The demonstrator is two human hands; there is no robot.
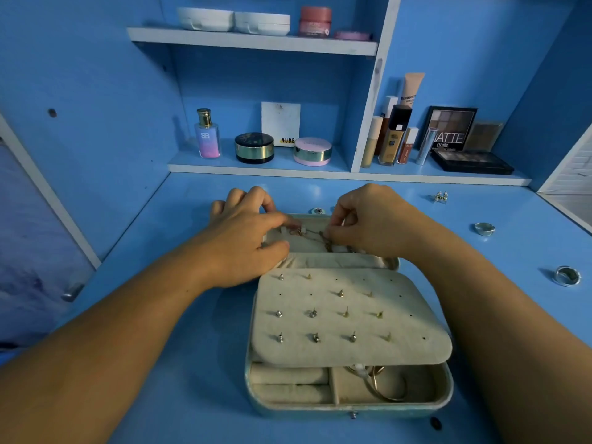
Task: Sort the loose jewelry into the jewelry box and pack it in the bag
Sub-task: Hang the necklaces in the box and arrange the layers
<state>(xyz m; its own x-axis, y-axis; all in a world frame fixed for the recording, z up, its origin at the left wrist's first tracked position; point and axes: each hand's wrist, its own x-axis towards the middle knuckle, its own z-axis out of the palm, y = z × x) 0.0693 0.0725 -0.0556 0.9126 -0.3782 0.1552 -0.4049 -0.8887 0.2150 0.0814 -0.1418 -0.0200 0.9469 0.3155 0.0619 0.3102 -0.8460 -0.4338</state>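
Observation:
An open jewelry box (445, 402) with a cream lining lies on the blue desk. Its earring panel (339, 350) carries several stud earrings. In the lid, a thin gold necklace (315, 236) stretches across the hooks. My left hand (246, 238) pinches the chain at a hook on the left. My right hand (368, 222) pinches the chain at its right end. Gold bangles (389, 384) lie in the lower right compartment. Loose on the desk are a pair of earrings (440, 197) and two silver rings (484, 228) (567, 275).
Shelves behind the desk hold a perfume bottle (207, 134), round compacts (254, 148), foundation tubes (392, 136) and eyeshadow palettes (471, 161). The box's snap button (317, 210) shows at the lid's far edge. A drawer knob (73, 291) sticks out at the left.

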